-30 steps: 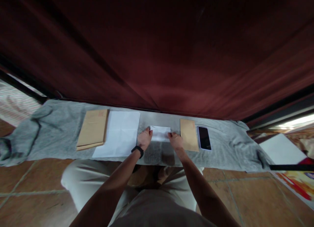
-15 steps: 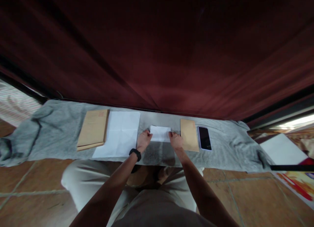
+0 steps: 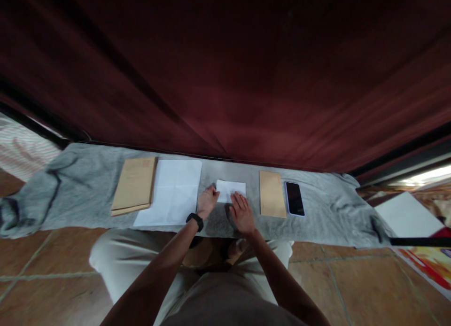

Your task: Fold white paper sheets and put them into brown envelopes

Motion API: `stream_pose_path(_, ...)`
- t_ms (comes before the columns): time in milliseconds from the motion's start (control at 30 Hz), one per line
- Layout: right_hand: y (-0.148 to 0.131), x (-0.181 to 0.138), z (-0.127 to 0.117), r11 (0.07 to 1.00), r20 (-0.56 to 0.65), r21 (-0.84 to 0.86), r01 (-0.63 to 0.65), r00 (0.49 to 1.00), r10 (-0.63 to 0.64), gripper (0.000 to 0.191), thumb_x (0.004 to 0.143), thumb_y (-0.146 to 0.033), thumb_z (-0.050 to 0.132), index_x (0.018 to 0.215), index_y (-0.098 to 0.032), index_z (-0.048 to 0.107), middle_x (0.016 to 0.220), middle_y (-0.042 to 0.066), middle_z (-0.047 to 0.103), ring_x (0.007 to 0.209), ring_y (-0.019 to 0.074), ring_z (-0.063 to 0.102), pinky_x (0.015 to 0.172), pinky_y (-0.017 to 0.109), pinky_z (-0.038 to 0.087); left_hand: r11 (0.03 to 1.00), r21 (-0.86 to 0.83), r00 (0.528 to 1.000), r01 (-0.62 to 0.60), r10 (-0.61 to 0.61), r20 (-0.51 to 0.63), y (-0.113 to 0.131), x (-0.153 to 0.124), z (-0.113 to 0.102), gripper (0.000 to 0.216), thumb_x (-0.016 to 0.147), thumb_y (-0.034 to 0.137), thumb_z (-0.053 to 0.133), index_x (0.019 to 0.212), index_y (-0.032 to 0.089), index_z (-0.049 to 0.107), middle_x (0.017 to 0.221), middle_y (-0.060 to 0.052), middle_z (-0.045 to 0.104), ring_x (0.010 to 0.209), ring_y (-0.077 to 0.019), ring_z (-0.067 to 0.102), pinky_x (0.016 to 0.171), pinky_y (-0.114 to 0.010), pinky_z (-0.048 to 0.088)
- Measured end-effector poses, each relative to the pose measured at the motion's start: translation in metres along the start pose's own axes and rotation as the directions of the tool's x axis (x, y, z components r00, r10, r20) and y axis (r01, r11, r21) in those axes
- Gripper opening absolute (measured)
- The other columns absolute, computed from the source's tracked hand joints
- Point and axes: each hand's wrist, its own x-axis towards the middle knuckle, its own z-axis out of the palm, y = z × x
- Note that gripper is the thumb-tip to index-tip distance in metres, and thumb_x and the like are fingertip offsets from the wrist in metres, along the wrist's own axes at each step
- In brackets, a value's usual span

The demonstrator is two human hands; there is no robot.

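A small folded white paper [image 3: 231, 190] lies on the grey cloth [image 3: 317, 213] in front of me. My left hand [image 3: 207, 201], with a black band on the wrist, pinches the paper's left edge. My right hand [image 3: 241, 212] lies flat with fingers stretched out, its fingertips pressing on the paper's near edge. A larger creased white sheet [image 3: 172, 192] lies just left of my left hand. A brown envelope [image 3: 271, 200] lies right of my right hand.
A stack of brown envelopes [image 3: 134, 185] sits at the left of the cloth. A dark phone [image 3: 294, 198] lies beside the single envelope. A dark red curtain [image 3: 225, 72] hangs behind. Tiled floor [image 3: 45, 269] and a white sheet [image 3: 403, 215] lie around.
My right hand let go of the paper's right edge, moved left and toward me, and now lies flat on the paper's near edge. My left hand stayed at the left edge.
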Motion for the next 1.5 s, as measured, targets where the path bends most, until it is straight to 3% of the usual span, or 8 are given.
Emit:
stream_pose_path(333, -0.002, -0.004, 0.006, 0.999, 0.027, -0.036, -0.013, 1.000, 0.014, 0.045, 0.105, -0.031, 0.046, 0.149, -0.022, 0.051, 0.160, 0.012, 0.043, 0.149, 0.0264, 0.036, 0.121, 0.049, 0.032, 0.999, 0.041, 0.999, -0.011, 0.013, -0.038, 0.007, -0.011, 0.001, 0.026, 0.102, 0.034, 0.047, 0.113, 0.018, 0.064, 0.104, -0.011, 0.076, 0.097, -0.0254, 0.072, 0.079, -0.032, 0.050)
stream_pose_path(600, 0.002, 0.016, 0.001, 0.998, 0.039, -0.042, -0.053, 0.998, 0.055, 0.042, 0.107, -0.026, 0.038, 0.143, -0.015, 0.056, 0.150, 0.012, 0.055, 0.139, 0.0244, 0.049, 0.115, 0.043, 0.039, 0.998, 0.063, 1.000, -0.016, 0.018, -0.024, 0.009, -0.013, -0.003, 0.027, 0.102, 0.035, 0.047, 0.114, 0.017, 0.063, 0.106, -0.011, 0.075, 0.100, -0.0244, 0.072, 0.081, -0.030, 0.050)
stream_pose_path(1067, 0.007, 0.016, 0.020, 0.981, -0.041, -0.178, -0.078, 0.997, 0.072, 0.048, 0.106, -0.029, 0.040, 0.151, -0.016, 0.046, 0.164, 0.020, 0.032, 0.150, 0.0331, 0.032, 0.115, 0.057, 0.035, 0.997, 0.063, 0.999, 0.046, -0.044, -0.029, 0.010, -0.012, 0.002, 0.031, 0.101, 0.036, 0.047, 0.122, 0.020, 0.063, 0.108, -0.011, 0.076, 0.103, -0.0255, 0.072, 0.084, -0.033, 0.053)
stream_pose_path(1500, 0.002, 0.016, 0.020, 0.972, -0.045, -0.206, -0.115, 0.993, 0.108, 0.050, 0.105, -0.032, 0.044, 0.152, -0.017, 0.046, 0.165, 0.022, 0.029, 0.149, 0.0373, 0.033, 0.113, 0.061, 0.035, 0.997, 0.055, 0.997, 0.048, -0.045, -0.060, 0.007, -0.014, 0.008, 0.031, 0.100, 0.036, 0.046, 0.121, 0.020, 0.063, 0.107, -0.013, 0.077, 0.100, -0.0290, 0.073, 0.083, -0.035, 0.053)
